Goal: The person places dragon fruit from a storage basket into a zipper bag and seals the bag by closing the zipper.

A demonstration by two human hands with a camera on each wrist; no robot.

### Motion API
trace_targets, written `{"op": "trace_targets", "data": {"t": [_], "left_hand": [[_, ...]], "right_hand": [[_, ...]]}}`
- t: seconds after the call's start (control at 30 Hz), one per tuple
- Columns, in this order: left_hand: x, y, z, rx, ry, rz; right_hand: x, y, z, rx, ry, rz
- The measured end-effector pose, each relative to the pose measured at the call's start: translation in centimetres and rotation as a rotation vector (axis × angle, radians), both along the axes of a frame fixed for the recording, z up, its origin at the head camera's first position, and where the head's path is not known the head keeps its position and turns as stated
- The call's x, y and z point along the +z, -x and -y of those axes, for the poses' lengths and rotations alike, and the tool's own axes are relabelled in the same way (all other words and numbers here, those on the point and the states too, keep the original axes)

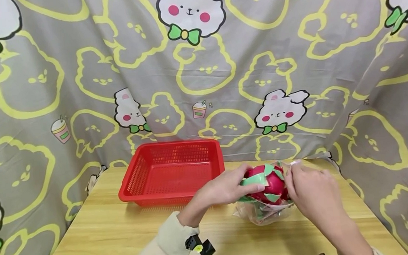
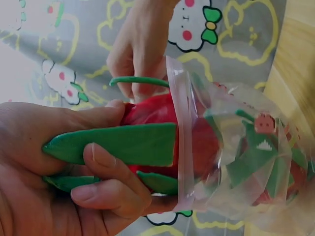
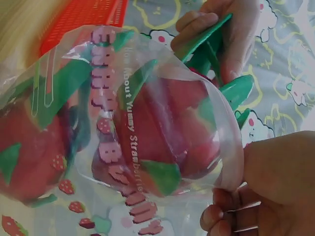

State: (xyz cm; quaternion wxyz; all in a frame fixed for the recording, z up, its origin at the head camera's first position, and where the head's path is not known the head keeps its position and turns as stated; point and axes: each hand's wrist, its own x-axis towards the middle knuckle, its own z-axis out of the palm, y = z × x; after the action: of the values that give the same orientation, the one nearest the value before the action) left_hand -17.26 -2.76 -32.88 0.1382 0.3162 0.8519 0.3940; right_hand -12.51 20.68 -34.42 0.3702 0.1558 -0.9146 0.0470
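Observation:
My left hand (image 1: 225,187) grips a red dragon fruit (image 1: 275,184) with green leaf-like scales, its thumb and fingers on the green end. The fruit sits partly inside a clear plastic bag (image 1: 264,214) printed with pink letters and strawberries. At the bag's mouth, my right hand (image 1: 313,187) pinches the rim (image 3: 231,162) between thumb and curled fingers. Through the plastic, the right wrist view shows a second dragon fruit (image 3: 37,142) deeper in the bag. In the left wrist view, green scales (image 2: 118,143) stick out past the rim, against the left palm.
A red perforated plastic basket (image 1: 159,197) stands on the wooden table (image 1: 126,243), left of the hands, with nothing visible inside. Behind the table hangs a grey cartoon-print curtain (image 1: 219,97), which also runs down both sides.

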Motion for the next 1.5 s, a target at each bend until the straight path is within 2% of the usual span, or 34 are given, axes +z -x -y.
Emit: {"op": "trace_targets", "data": {"t": [0.13, 0.27, 0.4, 0.5, 0.63, 0.73, 0.93, 1.13, 1.3, 1.5], "left_hand": [[-0.3, -0.5, 0.2, 0.003, -0.014, -0.031], [-0.6, -0.7, 0.3, 0.004, -0.029, -0.026], [-0.8, -1.0, 0.3, -0.012, -0.045, -0.019], [-1.0, -1.1, 0.4, -0.017, -0.052, -0.024], [-1.2, -1.3, 0.6, -0.006, -0.042, -0.039], [-1.2, -1.5, 0.7, -0.002, -0.034, -0.047], [-0.8, -1.5, 0.6, -0.027, -0.042, -0.073], [-0.6, -1.3, 0.3, -0.06, -0.027, -0.104], [-0.5, -2.2, 0.4, -0.032, 0.008, -0.202], [-0.5, -3.6, 0.9, -0.001, 0.03, -0.292]], "right_hand": [[-0.1, -0.2, 0.1, 0.034, -0.038, -0.015], [0.1, -0.3, 0.1, 0.054, -0.036, -0.021], [0.6, -0.2, -0.1, 0.02, 0.0, -0.021], [1.2, 0.0, -0.3, -0.033, -0.008, 0.076], [1.5, 0.7, 0.0, -0.035, -0.059, 0.191], [1.5, 1.4, 0.1, 0.003, -0.041, 0.162], [1.5, 1.8, -0.2, 0.07, 0.102, 0.031], [1.1, 1.8, -0.3, 0.053, 0.162, -0.038], [1.4, 1.9, -0.2, 0.013, 0.226, -0.023], [2.5, 2.2, -0.7, 0.007, 0.212, 0.068]]}}
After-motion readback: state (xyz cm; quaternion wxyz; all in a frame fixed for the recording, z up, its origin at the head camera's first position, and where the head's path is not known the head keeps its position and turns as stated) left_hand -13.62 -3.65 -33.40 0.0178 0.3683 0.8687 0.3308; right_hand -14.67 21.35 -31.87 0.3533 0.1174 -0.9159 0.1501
